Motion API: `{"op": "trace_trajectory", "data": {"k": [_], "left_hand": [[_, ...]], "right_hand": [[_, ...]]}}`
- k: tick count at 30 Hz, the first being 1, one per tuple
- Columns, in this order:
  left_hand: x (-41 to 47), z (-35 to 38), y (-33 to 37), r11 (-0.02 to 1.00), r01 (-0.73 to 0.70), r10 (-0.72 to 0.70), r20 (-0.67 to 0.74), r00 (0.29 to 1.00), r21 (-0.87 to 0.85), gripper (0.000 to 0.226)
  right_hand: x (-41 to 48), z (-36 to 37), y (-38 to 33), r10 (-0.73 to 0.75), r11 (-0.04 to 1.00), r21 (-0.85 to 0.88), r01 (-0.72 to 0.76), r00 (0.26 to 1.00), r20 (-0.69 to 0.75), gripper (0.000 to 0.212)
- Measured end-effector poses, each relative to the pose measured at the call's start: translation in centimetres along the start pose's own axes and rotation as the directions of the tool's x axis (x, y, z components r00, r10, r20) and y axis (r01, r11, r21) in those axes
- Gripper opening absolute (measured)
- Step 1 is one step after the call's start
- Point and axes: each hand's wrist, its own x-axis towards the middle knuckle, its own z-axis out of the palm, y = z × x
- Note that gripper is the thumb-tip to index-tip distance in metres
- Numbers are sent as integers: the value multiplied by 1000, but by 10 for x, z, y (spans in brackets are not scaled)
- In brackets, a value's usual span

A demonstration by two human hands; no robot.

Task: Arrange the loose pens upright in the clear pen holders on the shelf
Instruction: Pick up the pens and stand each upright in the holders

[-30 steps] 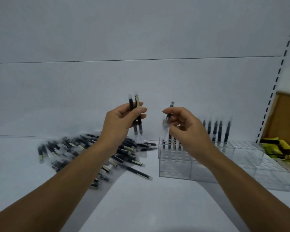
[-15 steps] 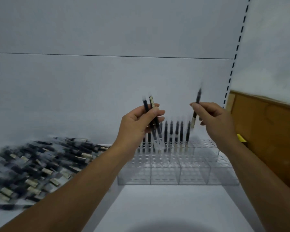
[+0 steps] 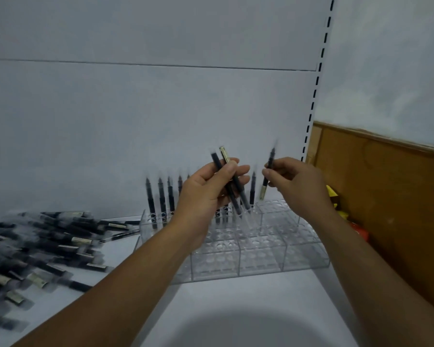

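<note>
Since the right hand has its fingers clamped on one pen above the clear pen holder by the shelf's back edge, keep it vertical and lower it straight into a free hole. The left hand grips two pens.

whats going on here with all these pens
A person is loading pens into a clear pen holder on a white shelf. The left hand holds two pens, and the right hand pinches a single pen roughly upright above the back of the holder. Some standing pens already line the back row; the front slots are empty. A pile of loose pens lies on the shelf to the left.
</note>
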Motion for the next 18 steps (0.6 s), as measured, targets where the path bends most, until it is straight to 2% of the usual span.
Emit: {"op": "trace_trajectory", "data": {"k": [8,14,18], "left_hand": [[0,1,-4,998,61,-62,34,998,21,19],[0,-1,-6,992,87,-87,-6,996,86,23],[1,-2,-8,984,82,-69,-86,994,160,26]], "right_hand": [[2,3,4,19,997,-71,-19,1000,-8,21],[-2,10,7,92,950,-312,-22,973,211,29],[-2,9,8,116,946,-322,-25,957,265,30]]}}
